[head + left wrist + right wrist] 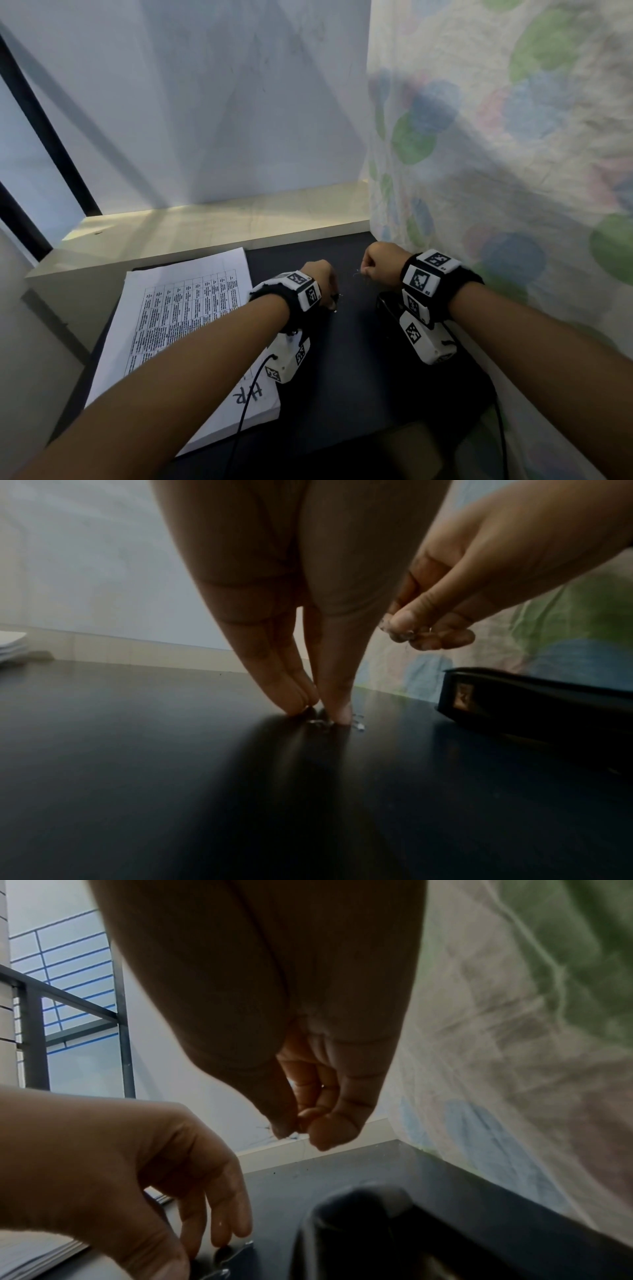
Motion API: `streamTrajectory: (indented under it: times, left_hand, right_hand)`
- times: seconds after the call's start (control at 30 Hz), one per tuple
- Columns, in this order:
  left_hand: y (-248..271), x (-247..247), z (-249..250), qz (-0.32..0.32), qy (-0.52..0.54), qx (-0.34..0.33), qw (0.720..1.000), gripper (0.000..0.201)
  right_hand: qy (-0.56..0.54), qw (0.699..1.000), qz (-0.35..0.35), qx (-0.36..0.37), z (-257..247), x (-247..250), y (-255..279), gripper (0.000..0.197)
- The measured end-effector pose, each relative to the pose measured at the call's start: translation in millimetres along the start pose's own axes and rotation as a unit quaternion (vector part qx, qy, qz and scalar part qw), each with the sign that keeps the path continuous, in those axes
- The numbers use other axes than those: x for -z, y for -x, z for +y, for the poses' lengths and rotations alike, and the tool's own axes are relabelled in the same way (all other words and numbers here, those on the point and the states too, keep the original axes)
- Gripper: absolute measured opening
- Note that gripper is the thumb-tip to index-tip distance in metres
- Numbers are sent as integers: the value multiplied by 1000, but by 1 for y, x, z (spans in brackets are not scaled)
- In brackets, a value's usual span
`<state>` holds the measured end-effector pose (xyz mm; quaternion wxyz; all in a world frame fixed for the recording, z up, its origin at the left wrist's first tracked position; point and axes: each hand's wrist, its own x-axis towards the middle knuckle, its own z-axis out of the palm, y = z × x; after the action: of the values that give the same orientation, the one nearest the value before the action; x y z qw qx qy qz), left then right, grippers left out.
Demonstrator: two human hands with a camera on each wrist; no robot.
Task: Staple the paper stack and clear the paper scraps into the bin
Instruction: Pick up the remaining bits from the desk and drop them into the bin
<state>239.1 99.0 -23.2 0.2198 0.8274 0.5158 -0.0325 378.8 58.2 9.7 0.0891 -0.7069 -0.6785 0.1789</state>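
Observation:
A white paper stack (pixel 178 308) with a printed table lies on the left of the black table (pixel 342 370). My left hand (pixel 334 299) points its fingertips (pixel 298 696) down onto the table and pinches small shiny scraps (pixel 356 723) there. To its right my right hand (pixel 363 272) hovers above the table, fingers curled, pinching a few thin scraps (pixel 407 637). In the right wrist view that pinch (pixel 301 1130) shows thin bits poking out. A black stapler (pixel 387 303) lies under my right wrist. No bin is in view.
A pale ledge (pixel 219 222) runs along the table's far edge below a white wall. A patterned cloth (pixel 496 171) hangs close on the right. Cables from the wrist cameras trail over the paper stack and the table's near edge.

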Motion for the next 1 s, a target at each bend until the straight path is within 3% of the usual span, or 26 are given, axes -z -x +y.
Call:
streamTrajectory:
  times: [0.2, 0.3, 0.43, 0.67, 1.0]
  left_hand:
    - [-1, 0, 4, 42, 67, 19, 997, 27]
    - [0, 0, -2, 14, 16, 75, 997, 15]
    - [2, -6, -6, -31, -41, 103, 993, 37]
    - [-8, -3, 5, 19, -23, 77, 997, 40]
    - [-5, -4, 6, 27, 38, 28, 999, 29]
  right_hand:
    - [4, 1000, -1, -2, 0, -2, -1, 26]
    - [1, 1000, -4, -9, 1, -2, -1, 26]
    - [-1, 1000, -5, -8, -1, -1, -1, 26]
    - [5, 1000, 0, 0, -1, -2, -2, 26]
    - [8, 1000, 4, -9, 2, -1, -4, 26]
